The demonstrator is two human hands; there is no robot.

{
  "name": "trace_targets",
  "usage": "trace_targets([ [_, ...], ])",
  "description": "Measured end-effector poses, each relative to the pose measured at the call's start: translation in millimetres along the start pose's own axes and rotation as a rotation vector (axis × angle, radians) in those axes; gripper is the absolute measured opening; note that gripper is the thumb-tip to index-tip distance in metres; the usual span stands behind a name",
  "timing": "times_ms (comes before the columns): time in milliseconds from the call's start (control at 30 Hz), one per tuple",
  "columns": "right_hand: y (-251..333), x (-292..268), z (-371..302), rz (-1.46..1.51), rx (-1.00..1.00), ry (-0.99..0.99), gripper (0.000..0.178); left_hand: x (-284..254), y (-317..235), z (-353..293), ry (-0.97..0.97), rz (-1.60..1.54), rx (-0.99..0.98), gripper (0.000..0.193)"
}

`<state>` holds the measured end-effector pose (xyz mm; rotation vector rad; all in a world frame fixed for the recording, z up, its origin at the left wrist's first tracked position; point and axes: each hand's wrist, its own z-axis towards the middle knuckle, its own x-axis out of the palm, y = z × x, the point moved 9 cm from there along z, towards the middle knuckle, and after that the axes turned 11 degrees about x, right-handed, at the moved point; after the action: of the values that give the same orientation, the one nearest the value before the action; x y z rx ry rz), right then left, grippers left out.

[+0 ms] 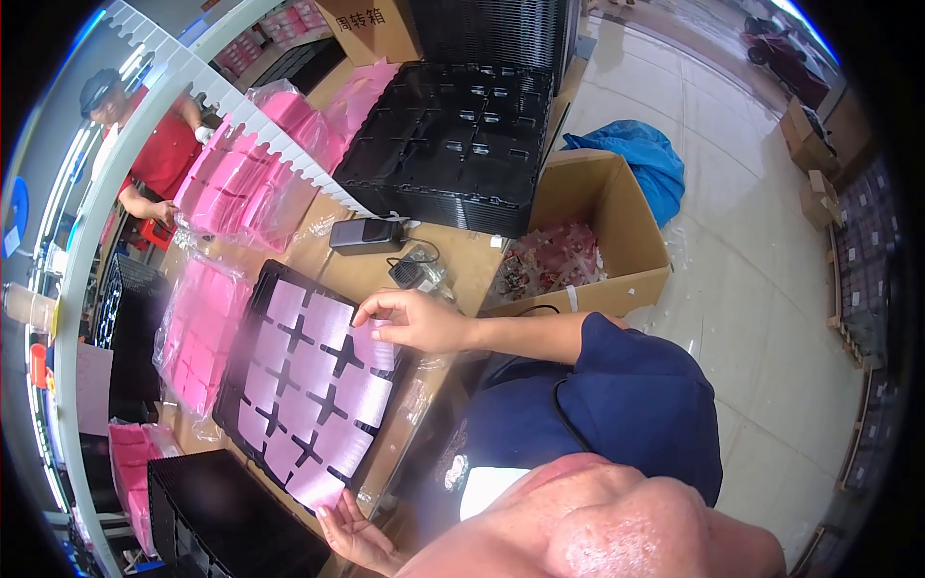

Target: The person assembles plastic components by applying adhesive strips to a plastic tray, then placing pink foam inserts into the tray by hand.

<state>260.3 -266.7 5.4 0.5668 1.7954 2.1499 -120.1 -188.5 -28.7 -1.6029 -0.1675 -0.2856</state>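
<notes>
A thin pink sheet [306,378] with cross-shaped cut-outs lies over a black plastic tray [231,397] on the workbench. Dark crosses of the tray show through the openings. At the sheet's near lower corner, my left hand [358,536] holds the edge between thumb and fingers; that corner hangs past the tray. My right hand [412,319] is over the upper right corner, fingers bent and a little apart, with fingertips on or just above the sheet. Whether they press on it is hard to see.
Bagged pink sheets [202,332] lie beyond the tray. A tall stack of black trays [443,144] stands at the back beside a cardboard box [626,236] of scraps. A black power adapter [366,237] rests on the bench. A person in red [164,144] handles pink sheets opposite.
</notes>
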Motion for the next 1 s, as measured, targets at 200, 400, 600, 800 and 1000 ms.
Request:
trace_targets([
  [200,-6.1,1.6,4.2,0.047,-0.009,-0.001,0.025,3.6,-4.8,-1.4,-0.004,-0.06,0.124,0.038],
  [400,-6.0,4.2,2.8,-0.02,0.116,0.062,0.027,-13.5,4.7,4.3,-0.133,-0.172,-0.025,0.034],
  [600,-8.1,1.2,-0.9,0.014,0.105,0.053,0.027,-19.3,12.0,-2.2,-0.16,-0.192,-0.077,0.033],
  [800,-6.3,4.5,6.1,0.034,0.045,0.045,0.026,-9.1,-0.6,-8.3,-0.163,-0.063,0.089,0.037],
  [1000,1.1,0.4,0.3,0.011,0.126,0.018,0.029,19.8,-15.2,-8.1,-0.004,-0.138,0.096,0.023],
])
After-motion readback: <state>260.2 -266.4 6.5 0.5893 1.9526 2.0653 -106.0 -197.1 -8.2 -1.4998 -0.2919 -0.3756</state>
